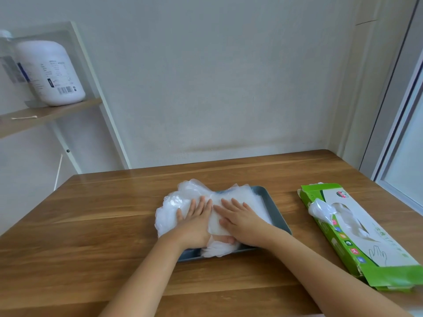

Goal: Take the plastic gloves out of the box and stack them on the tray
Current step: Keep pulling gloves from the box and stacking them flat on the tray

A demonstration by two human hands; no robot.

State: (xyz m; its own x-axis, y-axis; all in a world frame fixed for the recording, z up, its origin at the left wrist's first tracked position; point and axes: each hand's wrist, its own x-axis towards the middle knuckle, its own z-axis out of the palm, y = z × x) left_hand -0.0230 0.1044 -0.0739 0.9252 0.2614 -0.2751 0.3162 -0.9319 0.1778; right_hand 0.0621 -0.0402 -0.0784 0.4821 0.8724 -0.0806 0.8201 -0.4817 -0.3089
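Note:
A pile of clear plastic gloves (180,202) lies on a grey-blue tray (272,209) in the middle of the wooden table, spilling over the tray's left edge. My left hand (196,223) presses flat on the pile's left part with straight fingers. My right hand (240,221) lies flat on the right part, its thumb tucked under the glove edge. A green and white glove box (361,239) lies flat at the right, and one glove (320,210) sticks out of its opening.
The wooden table (103,225) stands against a pale wall. At the far left a shelf (45,115) carries a large white jar (50,74) and a cotton swab. A window frame (402,133) runs along the right side.

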